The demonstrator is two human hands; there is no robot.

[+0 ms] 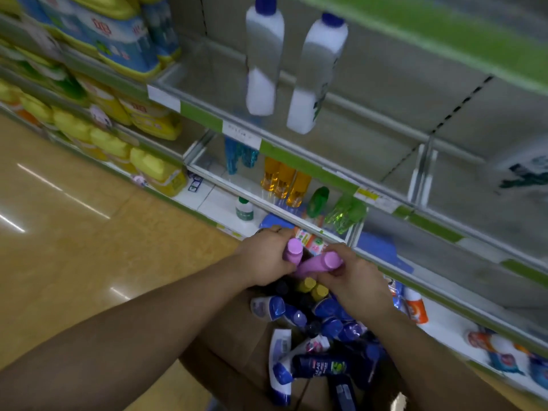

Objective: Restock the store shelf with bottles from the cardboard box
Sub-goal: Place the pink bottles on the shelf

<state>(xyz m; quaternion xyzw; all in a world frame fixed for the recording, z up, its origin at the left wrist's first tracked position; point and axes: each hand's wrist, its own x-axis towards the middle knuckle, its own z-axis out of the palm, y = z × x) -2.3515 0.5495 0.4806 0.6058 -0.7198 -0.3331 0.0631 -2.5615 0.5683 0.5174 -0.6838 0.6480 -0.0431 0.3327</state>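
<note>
Left hand [264,258] grip clamped on pink bottle [292,252]; right hand [354,277] grip clamped on second pink bottle [318,264]. Both were over cardboard box [234,336], near shelf [370,120].

The store shelf [201,115] runs beside the glossy tan floor [74,247], and its boards have green strips along their front edges. On the upper board, two white bottles with blue caps [261,63] stand side by side. On the board below, blue bottles [240,155] stand at the left end. Three orange bottles [284,180] are just beside them, followed by two green spray bottles [318,197] nearer the front edge. On the bottom board stands a small white bottle with a green cap [244,209]. A row of yellow jugs [148,164] lines a low board in the bay to the left. The cardboard box [237,345] sits on the floor, close to the shelf's bottom edge.
</note>
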